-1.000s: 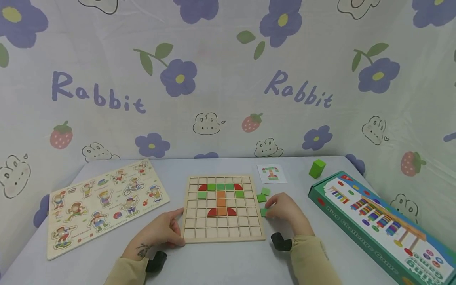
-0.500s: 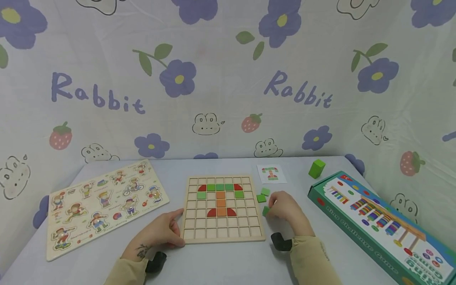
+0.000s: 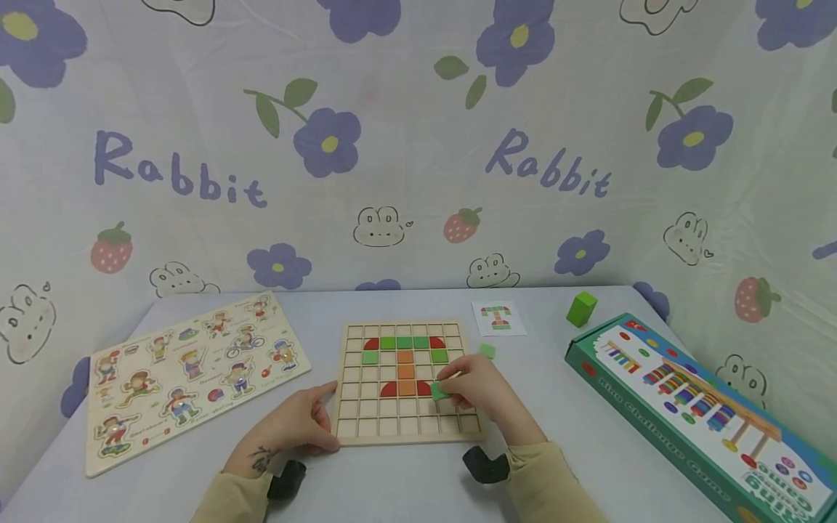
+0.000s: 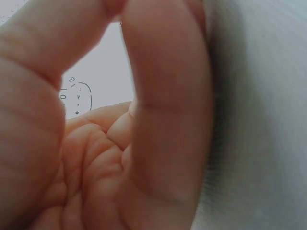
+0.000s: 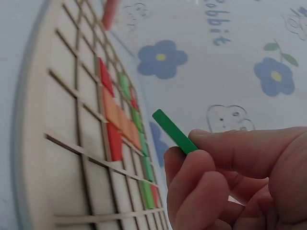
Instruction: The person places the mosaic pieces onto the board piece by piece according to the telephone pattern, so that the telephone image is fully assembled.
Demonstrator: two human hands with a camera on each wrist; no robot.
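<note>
A wooden grid board (image 3: 410, 441) lies in the middle, bearing red quarter-round, orange and green square tiles in a mushroom-like pattern. My right hand (image 3: 487, 388) pinches a green square tile (image 3: 437, 391) between thumb and fingertips, over the board just right of the lower right red piece (image 3: 424, 388). In the right wrist view the held tile (image 5: 173, 132) is tilted, apart from the board. My left hand (image 3: 297, 421) touches the board's left edge with thumb and index finger spread. One loose light green tile (image 3: 487, 351) lies behind my right hand, which hides the table beneath it.
A small card (image 3: 516, 325) with a coloured pattern lies behind the board. A green block (image 3: 581, 310) stands at the back right. A ring game box (image 3: 667, 425) lies on the right. On the left is a wooden picture puzzle (image 3: 261, 386).
My right hand has lifted the green tile from beside the board and carried it left, over the lower right part of the grid. The left hand stays at the board's edge.
</note>
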